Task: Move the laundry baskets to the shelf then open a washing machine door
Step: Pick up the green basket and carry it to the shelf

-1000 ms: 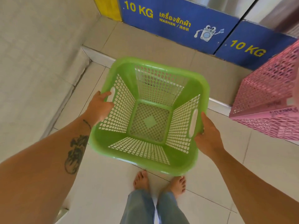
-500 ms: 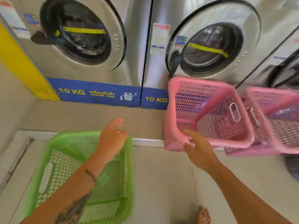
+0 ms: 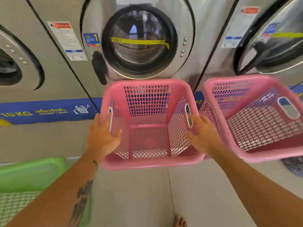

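A pink mesh laundry basket (image 3: 147, 164) stands on the raised step in front of the middle washing machine. My left hand (image 3: 102, 138) grips its left wall, thumb inside and fingers outside by the handle slot. My right hand (image 3: 204, 135) holds the right wall at the other handle slot. The middle washing machine door (image 3: 141, 41) is closed; a yellow strip crosses its round glass and its black handle (image 3: 99, 68) sits at the left. The green basket (image 3: 32, 171) lies on the floor at lower left, partly behind my left forearm.
A second pink basket (image 3: 262, 154) stands touching the first on its right. A dark mesh object (image 3: 293, 166) shows below it. Closed washers flank the middle one. A blue 10 KG band (image 3: 49, 112) runs along their base. My bare foot (image 3: 179, 222) is on the tiled floor.
The green basket was set down on the floor at the left and released. My view swung right, and both hands moved onto the sides of the nearer pink basket.
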`<state>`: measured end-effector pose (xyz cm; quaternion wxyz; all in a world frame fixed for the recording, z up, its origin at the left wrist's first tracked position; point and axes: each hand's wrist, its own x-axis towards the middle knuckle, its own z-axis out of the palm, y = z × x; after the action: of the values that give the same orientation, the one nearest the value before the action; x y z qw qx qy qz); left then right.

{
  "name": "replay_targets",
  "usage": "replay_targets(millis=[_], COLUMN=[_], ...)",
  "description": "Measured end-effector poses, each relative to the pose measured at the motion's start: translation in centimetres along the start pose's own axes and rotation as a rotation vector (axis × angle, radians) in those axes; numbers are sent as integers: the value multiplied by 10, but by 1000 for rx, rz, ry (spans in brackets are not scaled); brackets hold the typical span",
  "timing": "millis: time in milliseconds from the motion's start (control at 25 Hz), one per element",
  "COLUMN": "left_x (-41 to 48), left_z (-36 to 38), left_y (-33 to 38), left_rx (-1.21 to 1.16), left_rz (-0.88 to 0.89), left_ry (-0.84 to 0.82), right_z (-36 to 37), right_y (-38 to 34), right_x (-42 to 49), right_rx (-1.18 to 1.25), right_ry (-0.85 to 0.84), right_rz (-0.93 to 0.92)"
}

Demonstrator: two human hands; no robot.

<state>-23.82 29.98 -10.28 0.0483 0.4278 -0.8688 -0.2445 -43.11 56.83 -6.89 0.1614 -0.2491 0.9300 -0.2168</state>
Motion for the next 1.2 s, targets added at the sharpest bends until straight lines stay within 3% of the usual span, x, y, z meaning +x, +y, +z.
replay_targets(millis=[120, 240, 360, 720, 960, 1200], left_x=[20, 29, 19, -151, -218, -219], left_z=[28, 28, 16, -9, -2, 42], left_y=[-10, -16, -9, -95, -168, -199], left_rx=[132, 247, 210, -12, -25, -86], left_rz=[11, -45, -38, -95, -100, -186], left_ry=[65, 21, 47, 213, 135, 74], right_z=[4, 17, 26, 66, 128, 179], right_y=[28, 40, 40, 14, 4, 20], right_x=[35, 61, 59, -92, -176, -181], right_rx=[24, 33, 20, 251, 281, 223], right_ry=[-81, -91, -83, 15, 16, 21], right_rz=[-8, -34, -13, 64, 186, 227])
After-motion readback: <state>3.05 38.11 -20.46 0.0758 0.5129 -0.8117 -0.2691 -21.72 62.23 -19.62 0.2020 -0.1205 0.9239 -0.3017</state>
